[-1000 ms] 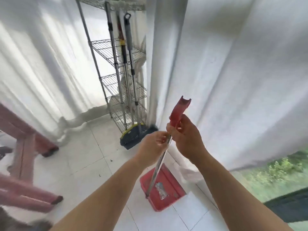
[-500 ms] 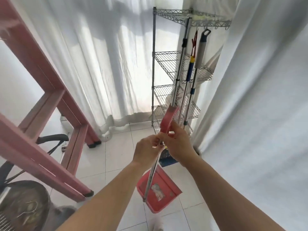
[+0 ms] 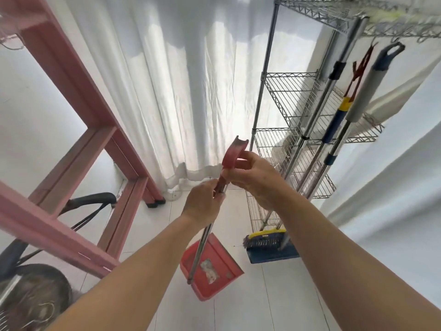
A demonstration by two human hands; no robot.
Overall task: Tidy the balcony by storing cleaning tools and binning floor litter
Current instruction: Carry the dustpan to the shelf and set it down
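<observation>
Dustpan hung above the floor tiles, near the rack, its pole gripped by the left hand while the right hand pinched the red handle. A tilt risked spilling the litter inside.

Glossy red plastic dustpan on a shiny metal pole; chrome wire rack; sheer white cloth curtain.

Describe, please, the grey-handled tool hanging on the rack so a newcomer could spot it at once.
Find the wire shelving rack on the right, by the white curtain. Three long tools hang at its right side; take the rightmost, the grey-handled tool. Unlike the steel pole and the red, yellow and blue handle, it has a thick pale grip with a dark loop on top.
</observation>
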